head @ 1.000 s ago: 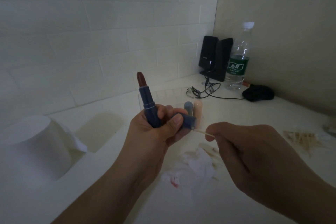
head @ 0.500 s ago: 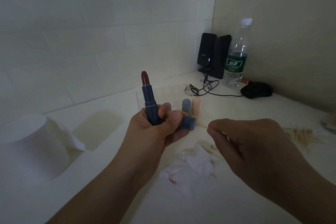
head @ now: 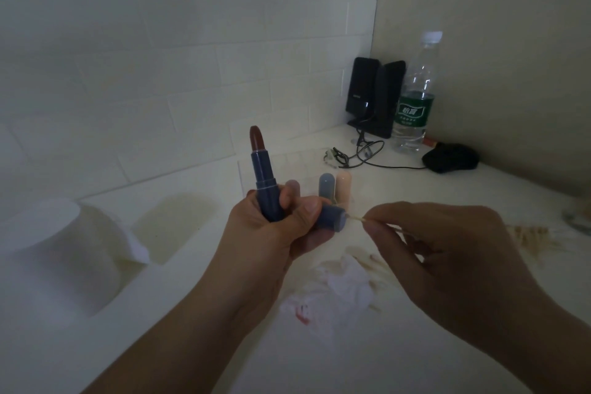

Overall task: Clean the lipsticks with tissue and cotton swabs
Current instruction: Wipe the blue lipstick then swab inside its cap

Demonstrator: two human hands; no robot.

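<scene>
Dim, low-contrast, soft throughout; wide-angle bending at edges; faint shadow right of tissue roll (head: pixel 54 253).

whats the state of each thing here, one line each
lipstick: uncapped, upright in left hand
cap: off, also in left hand
cotton swab: pinched in right hand, tip at cap
tissue: crumpled, red-stained
water bottle: upright, capped

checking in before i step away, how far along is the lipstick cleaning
Some wiping looks done: a crumpled tissue on the counter carries red smears. In hand: left hand holds the open blue lipstick and its cap; right hand swabs the cap with a cotton swab. Capped lipsticks wait behind.
</scene>
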